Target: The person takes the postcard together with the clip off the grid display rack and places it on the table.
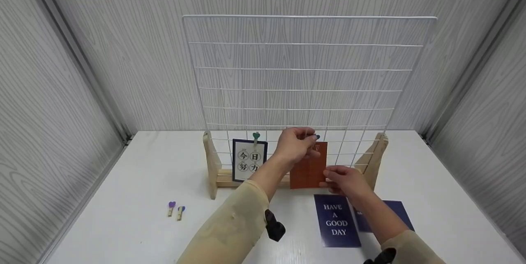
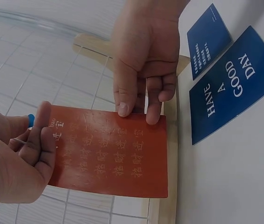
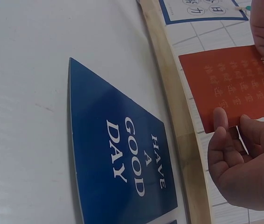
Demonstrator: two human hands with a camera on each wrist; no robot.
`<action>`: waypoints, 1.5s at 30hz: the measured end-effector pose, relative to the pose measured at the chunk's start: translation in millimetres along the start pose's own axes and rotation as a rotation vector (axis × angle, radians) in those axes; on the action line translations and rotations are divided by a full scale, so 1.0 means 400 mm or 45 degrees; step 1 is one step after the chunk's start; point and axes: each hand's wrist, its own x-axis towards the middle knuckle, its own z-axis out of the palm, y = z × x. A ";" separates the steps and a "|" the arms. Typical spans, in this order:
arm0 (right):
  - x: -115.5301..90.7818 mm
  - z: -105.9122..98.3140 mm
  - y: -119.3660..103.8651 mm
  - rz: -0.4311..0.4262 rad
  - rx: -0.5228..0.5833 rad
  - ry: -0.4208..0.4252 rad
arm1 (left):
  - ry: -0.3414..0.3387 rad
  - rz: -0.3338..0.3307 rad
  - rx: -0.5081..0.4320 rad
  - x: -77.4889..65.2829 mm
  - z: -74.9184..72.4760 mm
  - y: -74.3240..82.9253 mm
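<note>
My left hand (image 1: 294,145) is at the top of a red-orange card (image 1: 308,173) with gold characters. It pinches a small clothespin with a blue end (image 2: 31,120), mostly hidden by the fingers. With thumb and fingers, my right hand (image 1: 347,180) holds the card's right edge near the lower corner. The card stands upright against the front of a white wire grid (image 1: 287,90). Left of it, a white card with a blue border (image 1: 249,161) hangs on the grid from a clothespin with a green heart (image 1: 256,136).
Wooden feet (image 1: 211,165) and a wooden bar support the grid. On the white table lie a purple-heart clothespin (image 1: 171,204) and a blue-heart one (image 1: 181,208) at left. A navy "HAVE A GOOD DAY" card (image 1: 337,223) and another navy card (image 1: 396,210) lie at right.
</note>
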 end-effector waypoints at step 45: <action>-0.004 0.009 0.000 0.027 -0.012 -0.002 | 0.130 0.041 0.031 0.011 0.020 -0.014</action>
